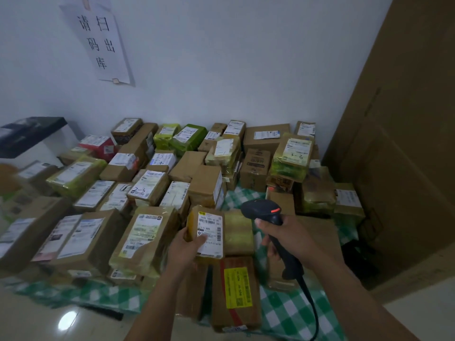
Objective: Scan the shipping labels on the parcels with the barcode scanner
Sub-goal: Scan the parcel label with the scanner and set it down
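My left hand [186, 247] grips a small brown parcel [194, 217] lifted above the pile, thumb lying across its white shipping label [210, 232], which faces up toward me. My right hand [286, 236] holds the black barcode scanner [264, 211] by its handle, to the right of the parcel; the scanner's head points left toward the parcel and a red spot shows on top. Its black cable [312, 308] trails down past my right forearm.
Several labelled cardboard and yellow-green taped parcels [147, 188] cover a green checked cloth [290, 313] on the floor. A box with a yellow label [237, 287] lies under my hands. A large brown carton [398, 156] stands at right, a white wall with a paper sign [103, 43] behind.
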`<state>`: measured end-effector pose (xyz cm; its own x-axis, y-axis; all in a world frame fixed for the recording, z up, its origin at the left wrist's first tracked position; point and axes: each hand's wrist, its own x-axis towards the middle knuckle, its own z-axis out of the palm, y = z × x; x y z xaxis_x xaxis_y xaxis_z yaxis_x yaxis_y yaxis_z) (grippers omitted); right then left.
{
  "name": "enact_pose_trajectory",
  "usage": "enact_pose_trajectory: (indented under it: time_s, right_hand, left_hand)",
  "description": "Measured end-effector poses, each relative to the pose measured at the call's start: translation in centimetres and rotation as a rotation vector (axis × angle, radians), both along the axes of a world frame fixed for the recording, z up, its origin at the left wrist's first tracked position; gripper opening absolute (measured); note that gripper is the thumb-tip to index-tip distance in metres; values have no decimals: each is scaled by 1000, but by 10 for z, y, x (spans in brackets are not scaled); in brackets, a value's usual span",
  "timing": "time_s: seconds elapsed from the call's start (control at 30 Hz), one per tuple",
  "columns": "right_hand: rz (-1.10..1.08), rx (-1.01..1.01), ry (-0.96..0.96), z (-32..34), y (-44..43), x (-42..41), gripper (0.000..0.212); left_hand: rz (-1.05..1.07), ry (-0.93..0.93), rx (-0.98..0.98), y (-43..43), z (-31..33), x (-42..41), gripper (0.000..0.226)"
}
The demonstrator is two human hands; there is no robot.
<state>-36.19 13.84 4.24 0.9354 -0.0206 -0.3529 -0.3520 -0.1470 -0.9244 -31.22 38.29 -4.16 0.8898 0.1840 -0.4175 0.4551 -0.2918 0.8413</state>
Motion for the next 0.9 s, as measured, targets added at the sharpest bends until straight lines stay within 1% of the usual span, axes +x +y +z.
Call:
enact_pose_trajectory:
  time_s: [0.03, 0.13, 0.2, 0.23, 0.3, 0.33, 0.4, 0.47, 0.5, 0.57, 0.6, 0.63, 0.67, 0.7, 0.73, 0.8, 0.87, 0.9]
  right_hand:
    - [-7, -9, 12, -3, 5, 8, 40]
    - [-66, -6, 42, -16, 14, 30, 38]
    - [-106, -3, 56, -24, 19, 42, 44]
    - [-124, -2, 64, -29, 21, 47, 44]
    - [-166, -16, 76, -35, 23, 56, 40]
    - [-184, -27, 83, -38, 23, 60, 37]
    - [-217, -39, 95, -41, 22, 66, 33]
    - [-256, -31, 106, -43, 19, 68, 30]
    - [-276, -30, 109, -44, 16, 68, 30]
    - [-318, -36, 115, -46, 8, 66, 30]
    - [-342, -34, 124, -47, 4, 64, 30]
    - [-372, -29, 137, -49, -1, 61, 31]
    - [-397, -35, 151, -52, -6, 57, 33]
    - [-413, -51, 160, -55, -11, 53, 35]
    - [-418, -72, 167, -58, -16, 50, 36]
    - [-421, -91, 177, -62, -22, 43, 37]
    - [-423, -103, 188, -65, -26, 37, 38]
    - [-420, -112, 191, -66, -27, 35, 39]
  left_hand:
    - [-20, 9, 5, 6, -3, 7, 61]
    - [-80, 18, 21, 20, -11, 28, 56]
    - [-100, -7, 81, 25, -16, 40, 52]
    - [-109, -36, 140, 26, -17, 46, 47]
    - [-126, -141, 306, 23, -16, 55, 36]
    - [-133, -226, 396, 20, -17, 58, 34]
    - [-181, -391, 532, 5, -17, 61, 39]
    - [-297, -523, 550, -19, -14, 58, 41]
    - [-376, -534, 514, -34, -14, 57, 43]
    - [-512, -429, 431, -62, -24, 55, 49]
    - [-564, -344, 431, -74, -34, 57, 54]
    - [-624, -245, 493, -84, -46, 59, 62]
    - [-697, -141, 595, -92, -56, 58, 72]
    - [-762, -81, 699, -98, -66, 58, 81]
    - [-759, -38, 724, -103, -74, 55, 88]
    - [-598, 14, 641, -112, -86, 52, 106]
    - [-513, 41, 665, -120, -97, 49, 122]
    - [-479, 28, 691, -123, -101, 47, 125]
